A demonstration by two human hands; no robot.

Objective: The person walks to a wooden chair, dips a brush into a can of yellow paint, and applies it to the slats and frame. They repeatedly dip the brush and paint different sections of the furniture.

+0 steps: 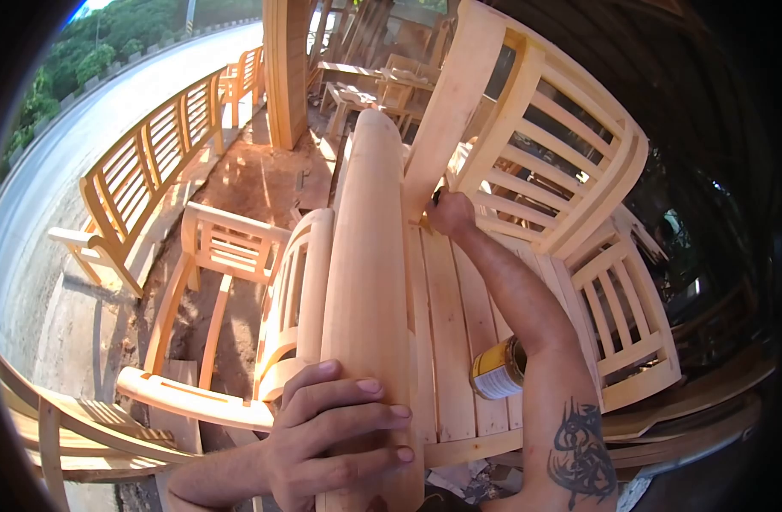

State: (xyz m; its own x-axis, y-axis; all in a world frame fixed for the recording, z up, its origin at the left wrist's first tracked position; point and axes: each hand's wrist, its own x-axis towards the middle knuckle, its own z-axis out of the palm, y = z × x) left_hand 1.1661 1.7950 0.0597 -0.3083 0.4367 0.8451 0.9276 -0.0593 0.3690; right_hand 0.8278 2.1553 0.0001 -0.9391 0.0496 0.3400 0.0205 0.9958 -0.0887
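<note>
My left hand (344, 435) lies over the near end of a wide, smooth wooden armrest (365, 256), its fingers spread across the top. Further off, my right hand (450, 213) is closed round a small dark thing, mostly hidden, at the joint where a thick upright post (459, 94) meets the slatted seat (446, 324). Slats of the pale wooden backrest (553, 162) rise to the right of that hand. On the seat beside my right forearm, a can (498, 370) with a yellow and white label lies tilted, partly hidden by the arm.
A slatted bench (152, 171) stands at the left by the road (58, 162). Nearer is an unfinished chair frame (237, 247). A wooden pillar (286, 77) rises behind, with more furniture parts (391, 94) at the back. Another slatted panel (626, 316) is at the right.
</note>
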